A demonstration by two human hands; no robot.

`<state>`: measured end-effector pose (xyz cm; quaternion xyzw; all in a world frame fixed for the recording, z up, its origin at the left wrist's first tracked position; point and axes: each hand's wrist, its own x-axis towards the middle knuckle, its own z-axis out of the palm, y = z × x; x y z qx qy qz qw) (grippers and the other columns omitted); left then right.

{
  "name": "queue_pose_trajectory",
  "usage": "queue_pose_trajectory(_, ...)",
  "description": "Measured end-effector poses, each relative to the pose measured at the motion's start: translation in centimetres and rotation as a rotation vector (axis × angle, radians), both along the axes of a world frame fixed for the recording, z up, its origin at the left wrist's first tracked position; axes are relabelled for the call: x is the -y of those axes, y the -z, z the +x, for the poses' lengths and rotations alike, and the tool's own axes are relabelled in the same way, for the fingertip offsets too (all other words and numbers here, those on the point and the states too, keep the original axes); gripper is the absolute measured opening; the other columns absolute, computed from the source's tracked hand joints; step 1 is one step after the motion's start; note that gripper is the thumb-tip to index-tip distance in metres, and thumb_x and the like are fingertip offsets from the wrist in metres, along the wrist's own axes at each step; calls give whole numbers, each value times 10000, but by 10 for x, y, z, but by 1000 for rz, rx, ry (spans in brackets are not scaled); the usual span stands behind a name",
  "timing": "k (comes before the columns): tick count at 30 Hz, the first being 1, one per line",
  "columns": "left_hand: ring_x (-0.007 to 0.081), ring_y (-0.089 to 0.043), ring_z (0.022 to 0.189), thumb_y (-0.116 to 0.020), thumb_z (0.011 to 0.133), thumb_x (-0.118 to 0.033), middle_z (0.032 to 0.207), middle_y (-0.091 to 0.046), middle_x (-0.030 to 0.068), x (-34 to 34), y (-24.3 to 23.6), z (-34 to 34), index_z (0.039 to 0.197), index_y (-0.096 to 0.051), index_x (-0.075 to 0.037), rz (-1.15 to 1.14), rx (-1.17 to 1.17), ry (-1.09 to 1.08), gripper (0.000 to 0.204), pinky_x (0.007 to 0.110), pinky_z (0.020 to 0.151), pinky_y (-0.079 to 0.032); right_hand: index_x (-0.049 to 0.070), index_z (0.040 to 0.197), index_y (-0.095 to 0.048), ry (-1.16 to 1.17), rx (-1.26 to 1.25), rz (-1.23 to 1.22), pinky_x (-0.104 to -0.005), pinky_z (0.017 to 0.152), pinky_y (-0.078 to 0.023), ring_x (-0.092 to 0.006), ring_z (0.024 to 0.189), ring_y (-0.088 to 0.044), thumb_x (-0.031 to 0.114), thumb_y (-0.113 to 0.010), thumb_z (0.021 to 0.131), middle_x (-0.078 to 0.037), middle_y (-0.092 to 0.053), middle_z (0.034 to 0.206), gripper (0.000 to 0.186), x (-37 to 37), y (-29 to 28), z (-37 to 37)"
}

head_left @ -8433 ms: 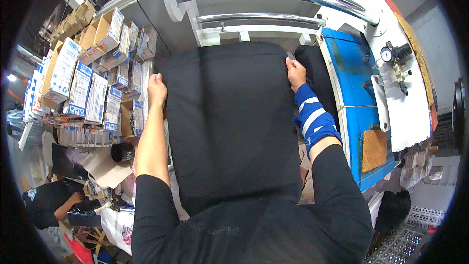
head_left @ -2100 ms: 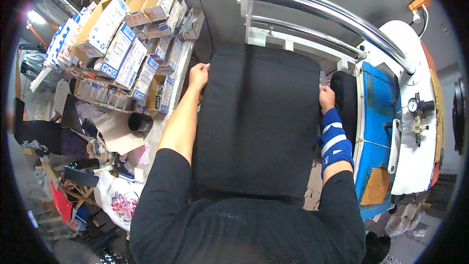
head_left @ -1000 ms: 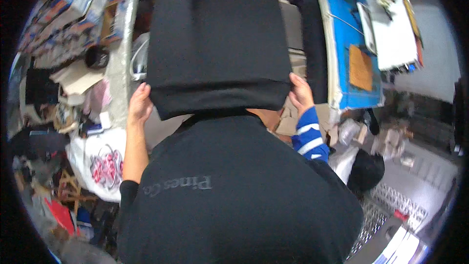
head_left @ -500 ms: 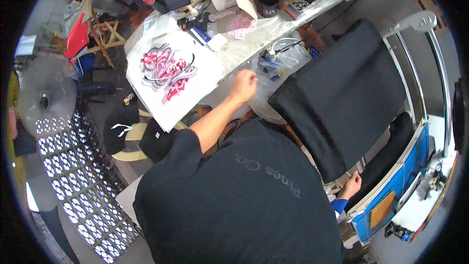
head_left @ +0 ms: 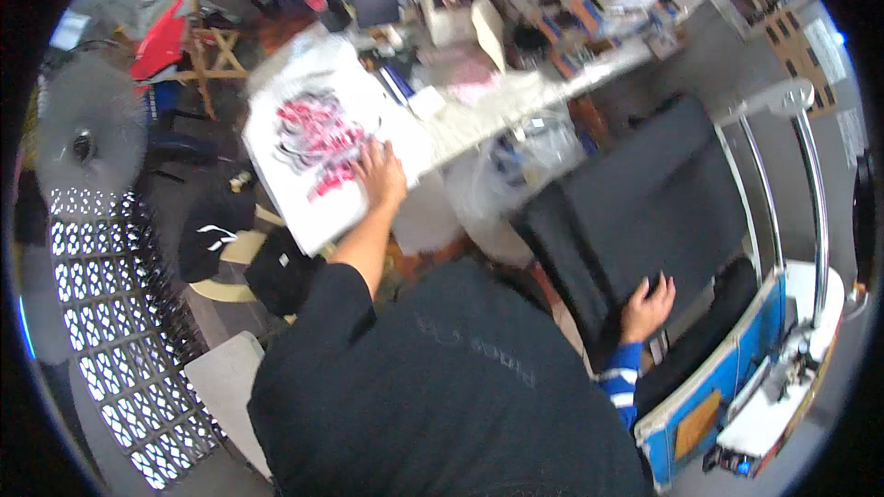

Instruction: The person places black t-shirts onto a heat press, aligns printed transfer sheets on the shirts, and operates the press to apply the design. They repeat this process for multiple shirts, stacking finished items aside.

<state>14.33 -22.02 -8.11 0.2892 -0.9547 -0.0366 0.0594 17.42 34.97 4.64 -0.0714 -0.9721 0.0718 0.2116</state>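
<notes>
My left hand (head_left: 381, 173), fingers spread, lies over the right part of a white sheet (head_left: 281, 212) that bears a red, black and grey drawing (head_left: 319, 133). The sheet rests at the left end of a pale worktop (head_left: 460, 133), and its lower corner hangs past the edge. On the right, my right hand (head_left: 647, 308) has its fingers apart at the near part of a black padded panel (head_left: 645, 202); nothing shows in it. A blue-and-white striped sleeve (head_left: 622, 377) covers that wrist. Motion blurs the picture slightly.
A fan (head_left: 85, 143) and a patterned grille (head_left: 110, 313) stand left. Black caps (head_left: 216, 235) lie beside the sheet. Boxes (head_left: 589, 0) and an open case (head_left: 451, 14) crowd the worktop's back. Chrome tubes (head_left: 815, 212) and a blue-sided table (head_left: 709, 377) border the right.
My left hand has gone left from the worktop edge onto the sheet, its curled fingers spreading. My right hand has moved up onto the black panel and opened. The whole view has shifted.
</notes>
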Motion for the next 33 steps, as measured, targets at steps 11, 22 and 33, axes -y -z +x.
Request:
queue_pose_trajectory(11, 344, -311, 1474, -630, 962, -365, 1533, -442, 127, -10, -16, -11, 1411, -561, -80, 91, 33, -7, 536, 645, 1183, -201, 38, 1315, -594, 126, 33, 22, -536, 1173, -309, -417, 1381, -436, 268, -606, 948, -210, -509, 1457, 433, 2, 11, 3)
queue_pose_trajectory(22, 416, -624, 1149, -665, 895, -271, 1130, -707, 197, -12, -25, -12, 1074, -752, -70, 268, -134, -3, 283, 505, 1010, -471, 51, 1306, -603, 78, 48, -73, -553, 1207, -247, -396, 1436, -379, 248, -637, 916, -190, -497, 1468, 438, 5, -1, 11)
queue_pose_trajectory(33, 361, -717, 790, -784, 757, -307, 854, -746, 195, 108, -40, -1, 915, -792, -57, 237, -343, -331, 295, 451, 751, -549, 52, 1302, -606, 54, 68, -100, -564, 1210, -231, -391, 1433, -382, 242, -644, 903, -185, -503, 1462, 444, 9, -6, 12)
